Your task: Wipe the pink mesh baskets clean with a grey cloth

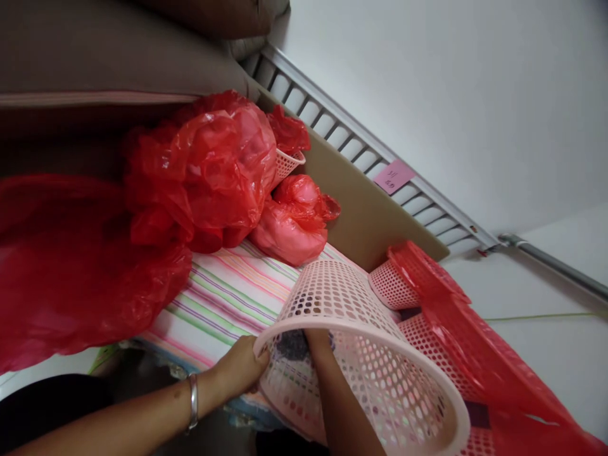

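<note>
Fingers of the left hand (242, 367) curl over the rim of the pink basket (361, 354), gripping it at the near edge; a metal bangle (192, 402) sits on that wrist. Right hand (317, 342) goes inside the basket through its mouth, and I cannot tell whether its fingers are clenched or loose, since the perforated wall and something dark inside hide them. Basket lies tipped on its side over the striped cloth (223, 297), mouth toward me, base pointing away. My read: thin moulded plastic full of holes, so light, fairly stiff at the rolled rim but springy in the wall; the rim is the place to hold, and the holes give purchase too, so slipping looks unlikely. Squeezing the wall hard would probably flex it. Just beside it on the right, more pink baskets (392, 288) lie nested, partly wrapped in a red plastic bag (475, 354) that runs off the lower right corner. Further back, crumpled red bags (204, 171) pile up, one stuffed into a small basket (287, 163), and a tied pink-red bundle (294, 221) rests on the cloth. A big red sheet of plastic (61, 272) covers the left. Behind runs a tan board (365, 215) and a white rail with a pink note (393, 176) stuck on it.
</note>
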`<state>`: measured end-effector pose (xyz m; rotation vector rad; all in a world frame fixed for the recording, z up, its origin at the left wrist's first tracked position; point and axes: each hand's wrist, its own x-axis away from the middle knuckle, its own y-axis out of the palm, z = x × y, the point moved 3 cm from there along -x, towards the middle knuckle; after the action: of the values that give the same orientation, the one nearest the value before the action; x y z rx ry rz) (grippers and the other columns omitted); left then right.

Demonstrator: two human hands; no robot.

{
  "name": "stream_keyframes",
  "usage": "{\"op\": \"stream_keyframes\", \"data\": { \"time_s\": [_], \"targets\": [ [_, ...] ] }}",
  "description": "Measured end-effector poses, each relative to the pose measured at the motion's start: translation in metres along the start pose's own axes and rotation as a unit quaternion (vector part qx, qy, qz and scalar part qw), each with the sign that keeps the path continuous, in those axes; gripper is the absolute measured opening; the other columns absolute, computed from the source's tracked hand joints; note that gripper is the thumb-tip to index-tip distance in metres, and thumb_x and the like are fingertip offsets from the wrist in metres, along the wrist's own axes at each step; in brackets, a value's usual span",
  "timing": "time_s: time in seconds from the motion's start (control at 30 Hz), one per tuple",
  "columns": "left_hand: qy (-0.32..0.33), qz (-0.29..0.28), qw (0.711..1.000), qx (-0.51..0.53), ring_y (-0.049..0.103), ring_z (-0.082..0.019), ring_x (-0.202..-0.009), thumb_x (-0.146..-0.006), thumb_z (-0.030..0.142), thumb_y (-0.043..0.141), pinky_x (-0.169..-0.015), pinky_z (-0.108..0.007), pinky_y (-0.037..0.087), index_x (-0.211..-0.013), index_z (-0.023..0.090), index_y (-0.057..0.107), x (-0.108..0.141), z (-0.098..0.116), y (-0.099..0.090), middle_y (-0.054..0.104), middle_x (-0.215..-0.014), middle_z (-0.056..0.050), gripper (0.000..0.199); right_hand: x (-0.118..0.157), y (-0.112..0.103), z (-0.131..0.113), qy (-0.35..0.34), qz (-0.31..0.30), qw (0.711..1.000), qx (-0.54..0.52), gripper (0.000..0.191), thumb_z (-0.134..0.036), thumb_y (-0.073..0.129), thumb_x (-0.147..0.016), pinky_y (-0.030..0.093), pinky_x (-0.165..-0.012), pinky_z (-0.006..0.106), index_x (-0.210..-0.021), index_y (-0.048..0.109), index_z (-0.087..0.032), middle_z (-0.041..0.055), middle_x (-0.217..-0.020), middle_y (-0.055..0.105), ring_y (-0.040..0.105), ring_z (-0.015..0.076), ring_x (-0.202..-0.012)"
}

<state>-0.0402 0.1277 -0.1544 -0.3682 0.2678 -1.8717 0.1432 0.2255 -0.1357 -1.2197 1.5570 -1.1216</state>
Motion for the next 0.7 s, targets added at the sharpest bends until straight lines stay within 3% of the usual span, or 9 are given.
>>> {"op": "stream_keyframes", "data": {
  "time_s": [0.1, 0.3, 0.4, 0.53, 0.7],
  "targets": [
    [0.004, 0.014, 1.0, 0.01, 0.063, -0.016, -0.065, -0.083, 0.022, 0.038, -0.057, -0.022, 0.041, -0.077, 0.014, 0.066, -0.003, 0.0, -0.002, 0.068, -0.069, -0.004, 0.03, 0.019, 0.002, -0.004, 0.0, -0.029, 0.999, 0.015, 0.028, -0.031, 0.054, -0.087, 0.045, -0.092, 0.042, -0.109, 0.06, -0.014, 0.012, -0.112, 0.062, 0.059, 0.0241, -0.104],
    [0.036, 0.032, 0.999, 0.0, 0.063, -0.016, -0.064, -0.08, 0.022, 0.042, -0.055, -0.022, 0.037, -0.074, 0.014, 0.067, -0.007, 0.013, -0.018, 0.069, -0.069, -0.006, 0.027, 0.113, 0.014, 0.006, -0.039, -0.048, 0.998, 0.005, 0.05, -0.03, 0.051, -0.078, 0.042, -0.097, 0.041, -0.124, 0.051, -0.009, 0.0199, -0.123, 0.058, 0.054, 0.0307, -0.116],
    [0.062, 0.043, 0.997, -0.024, 0.062, -0.017, -0.066, -0.079, 0.022, 0.043, -0.058, -0.024, 0.037, -0.073, 0.015, 0.066, -0.003, 0.023, -0.027, 0.07, -0.07, -0.007, 0.025, 0.139, 0.016, 0.007, -0.052, -0.043, 0.998, -0.009, 0.048, -0.031, 0.051, -0.077, 0.041, -0.098, 0.043, -0.121, 0.053, -0.011, 0.0197, -0.124, 0.057, 0.053, 0.0314, -0.118],
    [0.073, 0.061, 0.994, -0.054, 0.061, -0.017, -0.063, -0.078, 0.019, 0.043, -0.057, -0.025, 0.035, -0.072, 0.016, 0.065, -0.001, 0.029, -0.039, 0.069, -0.069, -0.007, 0.024, 0.123, 0.01, -0.012, -0.069, -0.051, 0.996, -0.011, 0.047, -0.029, 0.048, -0.078, 0.042, -0.096, 0.042, -0.122, 0.051, -0.01, 0.018, -0.12, 0.059, 0.055, 0.0307, -0.114],
    [0.068, 0.063, 0.993, -0.073, 0.062, -0.018, -0.062, -0.077, 0.02, 0.044, -0.054, -0.025, 0.033, -0.075, 0.016, 0.067, -0.006, 0.027, -0.05, 0.07, -0.069, -0.007, 0.024, 0.059, 0.002, -0.032, -0.062, -0.04, 0.997, 0.025, 0.037, -0.024, 0.051, -0.081, 0.044, -0.091, 0.037, -0.115, 0.057, -0.012, 0.0143, -0.112, 0.063, 0.058, 0.0272, -0.108]
  ]
}}
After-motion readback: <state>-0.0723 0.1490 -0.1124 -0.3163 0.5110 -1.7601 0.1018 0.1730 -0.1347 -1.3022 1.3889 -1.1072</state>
